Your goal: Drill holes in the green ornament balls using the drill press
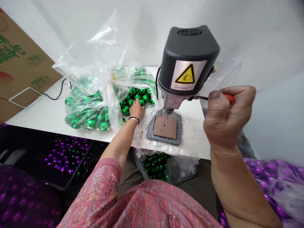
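Observation:
My left hand reaches into a clear plastic bag and touches shiny green faceted balls. Its fingers are mostly hidden among the balls, so whether it grips one I cannot tell. On the right, my right hand is closed round the red-tipped lever of a small bench drill press. Below the drill bit, a brown square board with a small hole near its middle lies on the grey metal base. No ball is on the board.
Dark shavings dot the white table round the drill base. A cardboard box stands at the left, near a black cable. Below the table edge hangs an open bag of green balls. Purple balls lie in plastic at the lower right.

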The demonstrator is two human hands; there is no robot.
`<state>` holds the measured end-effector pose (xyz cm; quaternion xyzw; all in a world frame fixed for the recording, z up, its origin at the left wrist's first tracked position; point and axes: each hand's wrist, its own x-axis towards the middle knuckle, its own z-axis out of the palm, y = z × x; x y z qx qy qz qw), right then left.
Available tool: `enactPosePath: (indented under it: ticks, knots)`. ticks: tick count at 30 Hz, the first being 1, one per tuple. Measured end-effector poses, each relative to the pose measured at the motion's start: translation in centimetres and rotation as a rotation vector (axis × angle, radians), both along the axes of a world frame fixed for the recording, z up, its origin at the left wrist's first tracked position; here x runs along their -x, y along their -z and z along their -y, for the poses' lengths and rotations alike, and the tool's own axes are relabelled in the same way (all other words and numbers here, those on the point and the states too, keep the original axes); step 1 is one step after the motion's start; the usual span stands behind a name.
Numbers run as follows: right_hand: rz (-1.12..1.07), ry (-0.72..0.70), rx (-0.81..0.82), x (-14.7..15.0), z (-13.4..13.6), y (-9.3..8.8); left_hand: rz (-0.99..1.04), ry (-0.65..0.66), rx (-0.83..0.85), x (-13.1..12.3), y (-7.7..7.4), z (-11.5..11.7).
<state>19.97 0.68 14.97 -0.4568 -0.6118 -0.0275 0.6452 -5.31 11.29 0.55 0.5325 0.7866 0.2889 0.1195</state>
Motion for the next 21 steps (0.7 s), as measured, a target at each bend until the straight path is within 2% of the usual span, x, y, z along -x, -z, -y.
enactPosePath:
  ticks: [4,7,10,12,14,16,21]
  knots:
    - [0.004,-0.001,0.011,0.0,-0.1,0.1,0.095,0.047,-0.125,-0.2,-0.7,1.1]
    - [-0.009,-0.023,-0.019,0.2,-0.1,0.1,0.391,0.155,-0.209,-0.2,-1.7,3.7]
    - [-0.011,-0.026,-0.025,0.3,-0.1,0.2,0.677,0.328,-0.156,-0.5,-2.2,7.0]
    - [-0.002,-0.02,0.005,0.3,-0.1,0.3,0.767,0.435,-0.073,-1.0,-2.3,8.9]
    - [0.0,-0.025,0.031,0.1,-0.2,0.4,0.786,0.5,0.001,-1.7,-2.2,10.0]
    - [-0.008,-0.055,0.053,0.0,-0.3,0.6,0.732,0.509,0.038,-2.6,-2.1,10.5]
    - [-0.021,-0.127,0.084,-0.2,-0.4,0.9,0.417,0.47,0.055,-4.5,-2.3,10.0]
